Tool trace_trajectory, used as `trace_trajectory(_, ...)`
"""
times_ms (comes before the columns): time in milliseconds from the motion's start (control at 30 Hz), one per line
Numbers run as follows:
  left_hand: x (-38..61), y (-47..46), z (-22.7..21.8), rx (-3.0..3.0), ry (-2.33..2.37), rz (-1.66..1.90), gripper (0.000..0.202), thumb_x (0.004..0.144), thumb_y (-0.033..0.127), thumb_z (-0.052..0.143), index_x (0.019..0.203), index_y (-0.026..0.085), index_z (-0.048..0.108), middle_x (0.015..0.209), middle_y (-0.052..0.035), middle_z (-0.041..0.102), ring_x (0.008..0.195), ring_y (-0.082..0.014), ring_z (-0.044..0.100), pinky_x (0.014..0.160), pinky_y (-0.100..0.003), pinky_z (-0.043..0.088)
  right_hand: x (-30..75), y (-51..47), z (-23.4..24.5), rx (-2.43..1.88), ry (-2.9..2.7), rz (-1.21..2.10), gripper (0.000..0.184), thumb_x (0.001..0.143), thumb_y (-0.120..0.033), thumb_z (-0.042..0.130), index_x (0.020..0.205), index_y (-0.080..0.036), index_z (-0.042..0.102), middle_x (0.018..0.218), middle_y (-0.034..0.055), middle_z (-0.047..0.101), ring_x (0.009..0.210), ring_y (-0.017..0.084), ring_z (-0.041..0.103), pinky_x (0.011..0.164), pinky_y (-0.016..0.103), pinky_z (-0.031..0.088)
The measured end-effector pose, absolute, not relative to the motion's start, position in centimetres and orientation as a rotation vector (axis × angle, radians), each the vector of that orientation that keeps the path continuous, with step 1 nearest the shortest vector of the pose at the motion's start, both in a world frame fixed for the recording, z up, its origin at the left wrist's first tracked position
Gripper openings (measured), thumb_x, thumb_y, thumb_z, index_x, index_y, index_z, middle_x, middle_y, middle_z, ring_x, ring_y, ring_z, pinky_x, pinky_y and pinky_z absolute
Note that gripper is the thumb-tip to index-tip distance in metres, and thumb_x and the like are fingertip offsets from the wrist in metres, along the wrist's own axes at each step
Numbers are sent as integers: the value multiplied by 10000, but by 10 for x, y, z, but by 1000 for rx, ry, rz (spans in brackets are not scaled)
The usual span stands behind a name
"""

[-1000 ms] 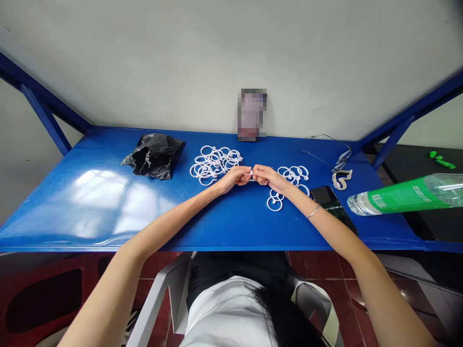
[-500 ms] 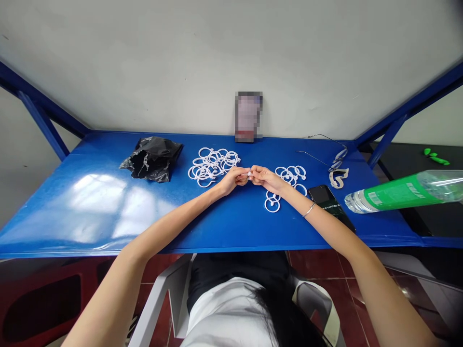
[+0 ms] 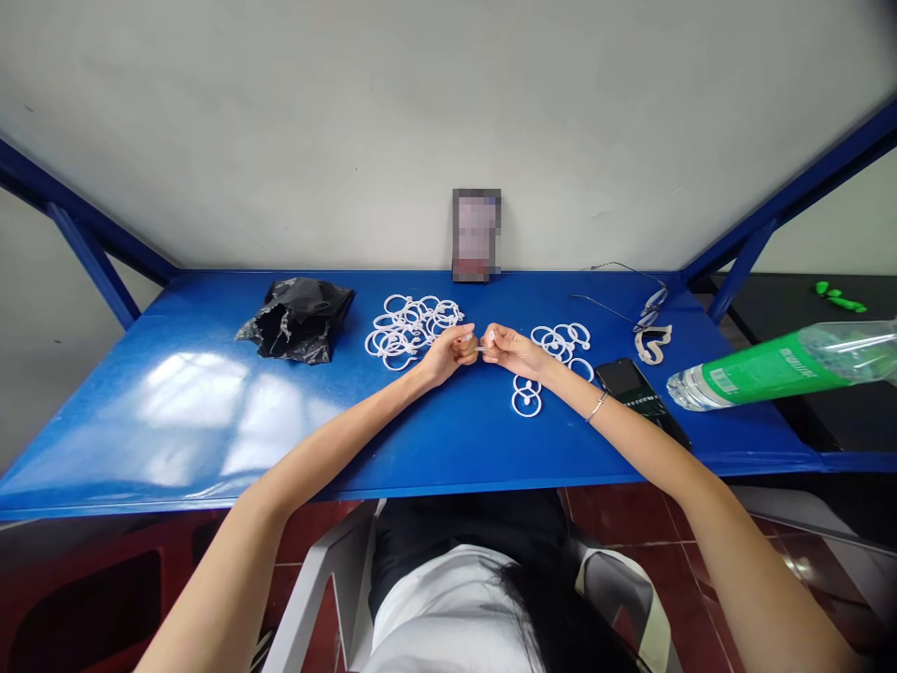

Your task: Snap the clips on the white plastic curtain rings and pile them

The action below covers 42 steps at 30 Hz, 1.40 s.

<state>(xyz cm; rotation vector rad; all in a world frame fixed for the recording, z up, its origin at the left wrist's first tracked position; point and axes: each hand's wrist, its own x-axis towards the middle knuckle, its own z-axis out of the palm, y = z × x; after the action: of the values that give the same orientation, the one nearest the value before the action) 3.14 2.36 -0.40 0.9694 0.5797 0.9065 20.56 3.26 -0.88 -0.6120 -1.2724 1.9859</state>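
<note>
Above the middle of the blue table, both my hands are closed on one white plastic ring, most of it hidden by the fingers. My left hand pinches it from the left, thumb on top. From the right, my right hand grips it with curled fingers, a narrow gap between the two hands. A heap of white rings with small knobs lies just beyond my left hand. Several more white rings lie in a looser group beside my right wrist, partly behind it.
A crumpled black plastic bag lies at left. A phone-like panel, blurred out, leans on the wall. On the right are eyeglasses, a white curved piece, a dark phone and a green-labelled bottle jutting inward.
My hands have drawn slightly apart, and a sliver of the ring shows between them. My right thumb has lifted. The whole view has shifted a little; the ring groups look the same.
</note>
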Motion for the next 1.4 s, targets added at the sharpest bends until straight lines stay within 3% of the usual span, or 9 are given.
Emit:
trace_trajectory(200, 25, 21, -7, 1265, 672, 934, 601, 785, 628, 636, 525, 188, 321, 519, 48, 316, 505, -70, 309, 519, -251, 217, 215, 35, 2, -789, -1536, 1816, 379, 802, -546, 711, 863, -180, 633, 733, -27, 526, 556, 73, 347, 553, 251, 311)
trace_trajectory(333, 18, 20, -6, 1689, 991, 1094, 508, 897, 589, 506, 610, 180, 414, 578, 30, 401, 551, -91, 347, 557, -257, 269, 231, 38, 24, -884, -1816, 1444, 385, 843, -426, 656, 1162, -216, 602, 1085, 40, 612, 683, 94, 494, 637, 260, 402)
trace_trajectory(567, 15, 25, -16, 2424, 1657, 1166, 290, 988, 274, 384, 879, 168, 631, 856, -94, 615, 788, -189, 561, 637, -280, 374, 259, 33, 57, -1034, -2557, 1169, 201, 802, -288, 631, 983, -200, 640, 947, 30, 612, 733, 132, 503, 645, 265, 407)
trace_trajectory(800, 10, 27, -17, 2512, 1870, 883, 333, 952, 159, 376, 1158, 161, 638, 1193, -177, 586, 958, -273, 590, 574, -291, 405, 257, 33, 42, -1252, -2796, 970, 24, 802, -220, 587, 811, -210, 606, 783, -12, 566, 682, 130, 491, 598, 251, 338)
trace_trajectory(900, 10, 26, -16, 2595, 1743, 1002, 355, 943, 162, 396, 1233, 145, 599, 1199, -197, 577, 1010, -294, 575, 677, -352, 485, 256, 37, 37, -1325, -2731, 842, 65, 822, -178, 550, 775, -202, 589, 769, -4, 586, 689, 134, 500, 597, 250, 320)
trace_trajectory(1000, 13, 21, -16, 2806, 1255, 1031, 304, 947, 185, 425, 1185, 165, 612, 1160, -165, 593, 1035, -267, 572, 820, -400, 515, 256, 39, 35, -1412, -2649, 691, 61, 832, -158, 550, 805, -199, 586, 778, 0, 617, 687, 131, 522, 596, 246, 307)
trace_trajectory(1100, 20, 13, -16, 2913, 857, 919, 246, 975, 274, 447, 1113, 164, 618, 1074, -121, 620, 972, -226, 584, 843, -370, 521, 255, 38, 34, -1450, -2586, 639, 54, 853, -172, 554, 828, -197, 595, 754, 0, 632, 661, 126, 535, 588, 240, 308)
trace_trajectory(1300, 27, 8, -21, 2785, 1023, 796, 373, 941, 524, 524, 884, 167, 615, 894, -70, 601, 828, -199, 557, 751, -331, 505, 243, 32, 31, -1336, -2366, 761, 21, 843, -185, 571, 830, -184, 588, 654, -23, 599, 607, 114, 550, 605, 226, 356)
trace_trajectory(1400, 27, 11, -22, 2771, 985, 735, 350, 931, 503, 554, 843, 169, 613, 888, -69, 598, 841, -202, 547, 776, -337, 501, 237, 30, 25, -1279, -2273, 834, 25, 835, -208, 571, 825, -186, 578, 646, -29, 594, 600, 113, 561, 607, 223, 375)
